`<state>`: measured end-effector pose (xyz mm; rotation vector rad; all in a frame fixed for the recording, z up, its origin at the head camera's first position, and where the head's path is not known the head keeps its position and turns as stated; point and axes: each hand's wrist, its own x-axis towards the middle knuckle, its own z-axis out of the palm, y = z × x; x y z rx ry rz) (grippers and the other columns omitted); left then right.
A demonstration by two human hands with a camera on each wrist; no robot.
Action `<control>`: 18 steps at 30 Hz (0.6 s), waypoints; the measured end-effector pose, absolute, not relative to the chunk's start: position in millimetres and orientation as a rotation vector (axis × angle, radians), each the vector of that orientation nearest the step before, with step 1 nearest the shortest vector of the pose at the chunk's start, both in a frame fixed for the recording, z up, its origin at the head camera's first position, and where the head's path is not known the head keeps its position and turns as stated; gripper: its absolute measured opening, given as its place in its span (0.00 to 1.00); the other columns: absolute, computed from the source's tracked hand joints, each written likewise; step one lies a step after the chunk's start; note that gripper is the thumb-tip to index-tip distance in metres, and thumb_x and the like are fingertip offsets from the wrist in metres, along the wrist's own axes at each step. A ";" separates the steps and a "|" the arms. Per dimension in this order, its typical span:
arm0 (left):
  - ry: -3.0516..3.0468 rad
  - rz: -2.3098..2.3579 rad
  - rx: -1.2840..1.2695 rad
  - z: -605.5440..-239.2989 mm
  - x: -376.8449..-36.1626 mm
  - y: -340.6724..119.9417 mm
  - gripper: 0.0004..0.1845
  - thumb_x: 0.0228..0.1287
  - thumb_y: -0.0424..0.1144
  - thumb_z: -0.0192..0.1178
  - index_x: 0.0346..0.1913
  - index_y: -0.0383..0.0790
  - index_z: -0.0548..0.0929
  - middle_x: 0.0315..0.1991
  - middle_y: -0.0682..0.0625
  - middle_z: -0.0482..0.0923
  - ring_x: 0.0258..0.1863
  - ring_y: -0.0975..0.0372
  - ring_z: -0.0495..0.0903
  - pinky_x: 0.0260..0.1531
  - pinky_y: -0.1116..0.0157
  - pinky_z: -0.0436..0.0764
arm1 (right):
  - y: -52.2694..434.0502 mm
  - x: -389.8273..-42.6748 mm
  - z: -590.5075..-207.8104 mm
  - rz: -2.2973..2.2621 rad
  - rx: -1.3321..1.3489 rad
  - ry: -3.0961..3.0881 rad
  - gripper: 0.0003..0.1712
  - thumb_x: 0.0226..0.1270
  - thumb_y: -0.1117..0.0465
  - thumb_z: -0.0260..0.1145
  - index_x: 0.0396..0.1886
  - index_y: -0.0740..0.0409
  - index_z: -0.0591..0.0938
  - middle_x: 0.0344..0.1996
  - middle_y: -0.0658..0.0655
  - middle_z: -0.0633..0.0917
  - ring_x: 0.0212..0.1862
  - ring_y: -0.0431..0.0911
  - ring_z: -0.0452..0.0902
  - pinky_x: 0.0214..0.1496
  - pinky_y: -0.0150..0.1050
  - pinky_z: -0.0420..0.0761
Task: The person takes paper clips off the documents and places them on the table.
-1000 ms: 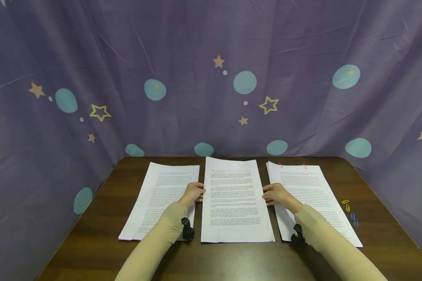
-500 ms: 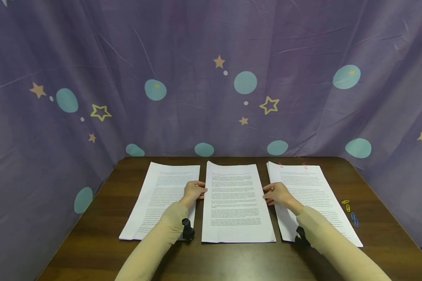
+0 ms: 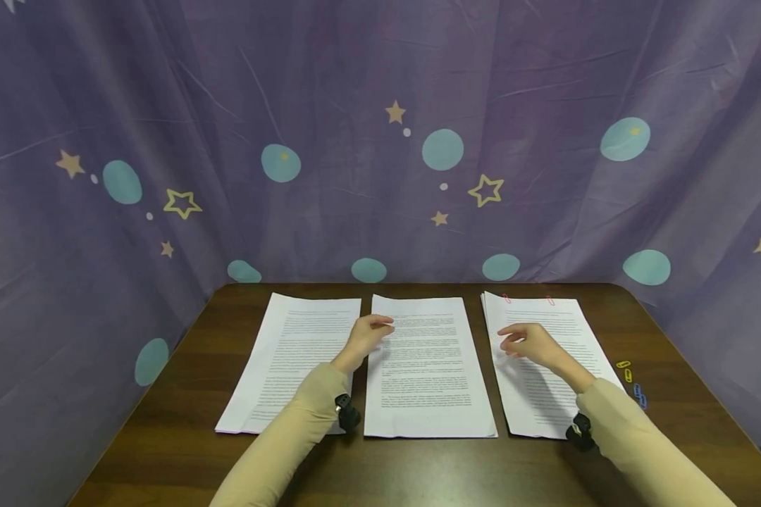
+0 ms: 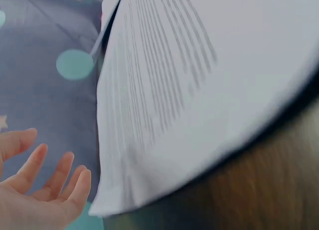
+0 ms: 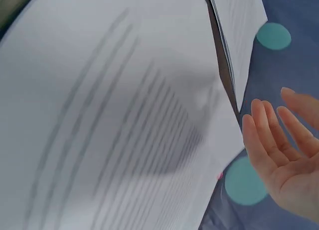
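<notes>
Left hand (image 3: 366, 338) and right hand (image 3: 534, 343) are lifted off the side edges of the middle stack (image 3: 428, 419), gripped there in the earlier frame. Both are loosely spread, nothing pinched. Middle stack, printed, is laid flat on the brown table (image 3: 431, 472), between the left stack (image 3: 304, 352) and right stack (image 3: 535, 398). Left margin of the middle stack is overhung by the left hand; right stack is overhung by the right. Pink clips (image 3: 550, 301) are fixed along the right stack's top edge; yellow clips (image 3: 628, 376) and blue clips (image 3: 638, 391) are strewn just beside it.

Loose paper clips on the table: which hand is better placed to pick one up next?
Probably the right hand: empty and nearer the loose paper clips; the left hand hovers by the middle papers.
</notes>
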<state>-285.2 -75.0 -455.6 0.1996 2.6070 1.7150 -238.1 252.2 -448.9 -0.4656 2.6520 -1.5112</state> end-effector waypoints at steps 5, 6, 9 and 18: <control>2.568 1.708 0.317 -416.9 -251.2 -52.5 0.13 0.58 0.29 0.54 0.44 0.25 0.77 0.40 0.36 0.77 0.39 0.53 0.76 0.33 0.69 0.73 | 270.7 -232.2 -447.4 -1.459 -0.500 2.730 0.18 0.56 0.72 0.60 0.45 0.80 0.73 0.30 0.68 0.81 0.31 0.56 0.79 0.31 0.42 0.79; 2.578 1.695 0.347 -418.4 -251.4 -49.5 0.13 0.58 0.29 0.54 0.44 0.25 0.77 0.40 0.36 0.77 0.39 0.53 0.76 0.33 0.67 0.74 | 274.5 -231.1 -447.7 -1.439 -0.502 2.752 0.18 0.57 0.71 0.60 0.45 0.79 0.73 0.30 0.67 0.81 0.31 0.57 0.79 0.31 0.41 0.79; 2.573 1.691 0.436 -431.3 -258.8 -42.3 0.13 0.59 0.31 0.54 0.45 0.27 0.77 0.39 0.39 0.78 0.39 0.54 0.77 0.35 0.65 0.76 | 284.9 -227.7 -448.1 -1.380 -0.503 2.839 0.17 0.57 0.70 0.60 0.45 0.77 0.75 0.30 0.64 0.82 0.31 0.55 0.79 0.31 0.39 0.78; 2.463 1.776 0.437 -426.8 -244.1 -9.6 0.13 0.57 0.28 0.55 0.45 0.24 0.75 0.41 0.33 0.75 0.42 0.47 0.74 0.39 0.61 0.75 | 311.6 -215.2 -448.1 -1.262 -0.398 3.025 0.16 0.57 0.64 0.62 0.43 0.71 0.78 0.35 0.65 0.82 0.33 0.51 0.78 0.31 0.36 0.76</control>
